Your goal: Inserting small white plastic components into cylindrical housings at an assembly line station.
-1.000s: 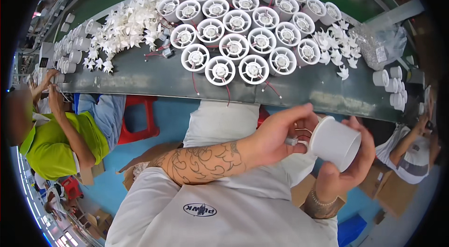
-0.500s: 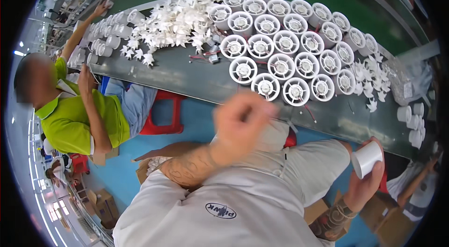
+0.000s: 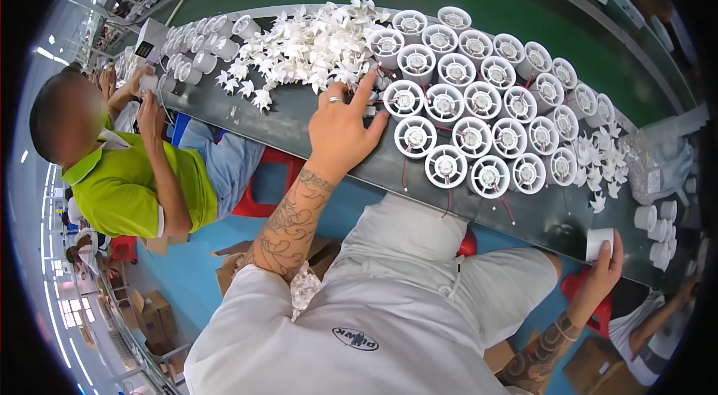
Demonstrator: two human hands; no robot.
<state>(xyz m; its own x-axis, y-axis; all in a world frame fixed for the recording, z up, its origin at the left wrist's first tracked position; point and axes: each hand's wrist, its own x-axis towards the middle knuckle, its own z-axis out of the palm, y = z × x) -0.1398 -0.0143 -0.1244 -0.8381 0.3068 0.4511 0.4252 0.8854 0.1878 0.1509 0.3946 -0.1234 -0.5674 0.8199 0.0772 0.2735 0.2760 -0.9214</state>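
Lying beside the spread left hand (image 3: 342,132) are motors (image 3: 383,81), while the right hand (image 3: 604,268) grips a white cup (image 3: 597,244).

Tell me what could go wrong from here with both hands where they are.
The left hand reaches in close beside the nearest spoked cup, so it might knock it.
Its fingertips, at the small wired metal parts, also border the pile of white star-shaped pieces, which could scatter.
The right hand holds a plain white cup at the table's front edge; a loosened grip could drop it.
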